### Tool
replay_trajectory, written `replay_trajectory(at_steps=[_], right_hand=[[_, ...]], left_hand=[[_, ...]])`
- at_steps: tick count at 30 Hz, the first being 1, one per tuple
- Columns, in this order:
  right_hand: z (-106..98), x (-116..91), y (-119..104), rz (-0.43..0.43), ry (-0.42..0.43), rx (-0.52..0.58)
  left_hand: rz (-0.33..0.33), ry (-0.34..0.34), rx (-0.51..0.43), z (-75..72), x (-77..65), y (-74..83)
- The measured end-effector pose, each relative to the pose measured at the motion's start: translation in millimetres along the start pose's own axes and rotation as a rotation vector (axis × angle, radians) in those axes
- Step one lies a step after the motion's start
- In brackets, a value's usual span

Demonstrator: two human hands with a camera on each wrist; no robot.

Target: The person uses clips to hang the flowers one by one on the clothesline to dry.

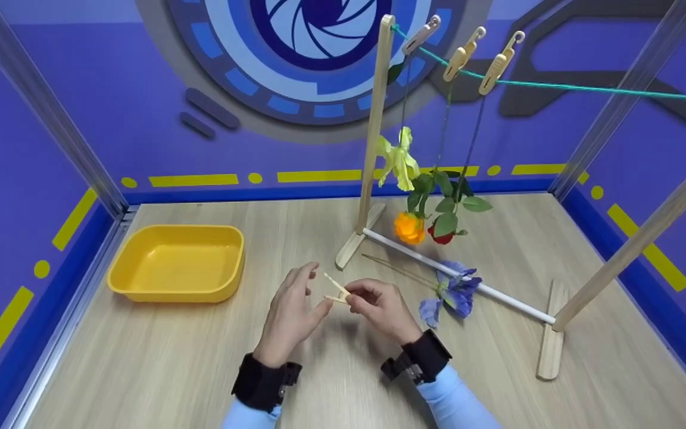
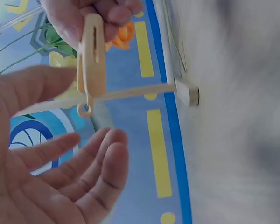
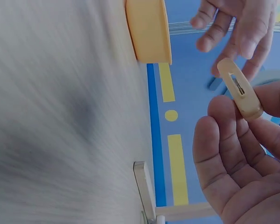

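A cream plastic clothespin with a small hook [image 2: 94, 60] is pinched between the thumb and fingers of my right hand [image 1: 382, 307], above the table. In the head view its two legs spread apart toward my left hand [image 1: 289, 319]. That hand is held up beside it with relaxed fingers, the thumb tip right at the clothespin in the left wrist view. Just right of my right hand, a purple flower [image 1: 456, 295] lies on the table, its stem [image 1: 399, 269] pointing back and left, partly under a white rod [image 1: 510, 304].
A green cord [image 1: 587, 88] runs between wooden posts [image 1: 376, 125]. Three clothespins [image 1: 496, 72] on it hold a yellow-green flower [image 1: 401, 161], an orange rose [image 1: 408, 227] and a red rose [image 1: 441, 235], all upside down. A yellow basin [image 1: 233, 262] stands on the left.
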State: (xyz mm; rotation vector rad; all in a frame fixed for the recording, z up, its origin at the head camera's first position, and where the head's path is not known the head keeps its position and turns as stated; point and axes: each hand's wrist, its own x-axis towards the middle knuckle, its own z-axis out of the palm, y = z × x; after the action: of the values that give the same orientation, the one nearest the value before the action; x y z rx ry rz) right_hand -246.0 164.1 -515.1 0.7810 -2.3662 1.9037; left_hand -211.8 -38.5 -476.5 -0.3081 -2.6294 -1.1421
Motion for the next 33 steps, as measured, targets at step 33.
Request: replay_trajectory(at_steps=[33], right_hand=[[-20.1,2.1,-4.0,-0.028,-0.085,0.082]], left_hand=[[0.220,-0.034,0.053,-3.7,-1.3,-0.7]])
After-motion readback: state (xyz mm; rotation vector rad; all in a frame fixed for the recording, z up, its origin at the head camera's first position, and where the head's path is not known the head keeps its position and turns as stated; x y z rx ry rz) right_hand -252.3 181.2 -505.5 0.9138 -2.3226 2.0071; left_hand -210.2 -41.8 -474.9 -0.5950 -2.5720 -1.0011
